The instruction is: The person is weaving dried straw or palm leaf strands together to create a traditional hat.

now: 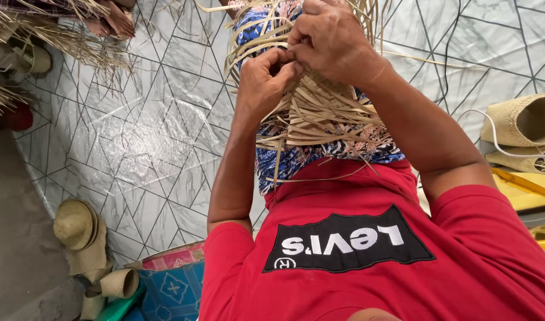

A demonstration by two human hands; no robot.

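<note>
A bundle of pale straw strips [320,113], partly woven, lies on my lap over a blue patterned cloth [284,163]. My left hand [266,74] pinches strips at the near side of the weave, fingers closed on them. My right hand [332,38] sits just above and to the right, fingers curled around strips at the same spot, touching the left hand. Loose strip ends fan out upward and to both sides. A red shirt [355,267] fills the lower frame.
A grey geometric-patterned mat [147,137] covers the floor. Finished woven straw hats [82,238] lie at lower left and more straw hats [522,128] stack at right. Loose straw [64,41] and another person's feet [112,21] are at upper left. A yellow tray [528,190] lies at right.
</note>
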